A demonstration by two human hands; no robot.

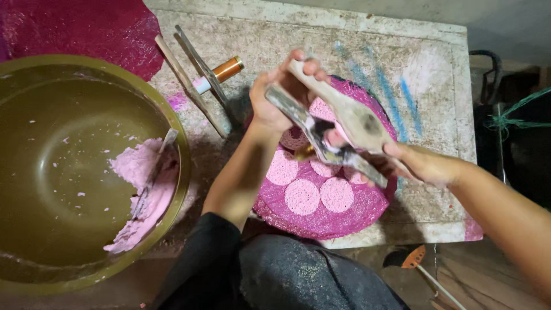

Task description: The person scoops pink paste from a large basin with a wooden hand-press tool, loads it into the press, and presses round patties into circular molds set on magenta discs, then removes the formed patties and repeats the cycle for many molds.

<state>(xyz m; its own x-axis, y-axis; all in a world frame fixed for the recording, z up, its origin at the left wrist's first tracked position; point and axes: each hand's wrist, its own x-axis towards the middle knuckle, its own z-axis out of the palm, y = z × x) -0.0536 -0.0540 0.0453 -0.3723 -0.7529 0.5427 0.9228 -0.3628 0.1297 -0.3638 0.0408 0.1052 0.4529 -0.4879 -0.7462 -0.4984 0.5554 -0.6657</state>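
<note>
Left hand (275, 95) clamped on wooden paddle (350, 117) at its narrow end; right hand (416, 163) pinches metal scraper (318, 138) crossing it. Both over the pink mesh tray (344, 221) of soft discs (302, 197). Dough looks sticky, fragile; paddle stiff, light. Bowl (34, 275) at 9 o'clock.

No packages, labels, signs or screens appear anywhere in the head view.
</note>
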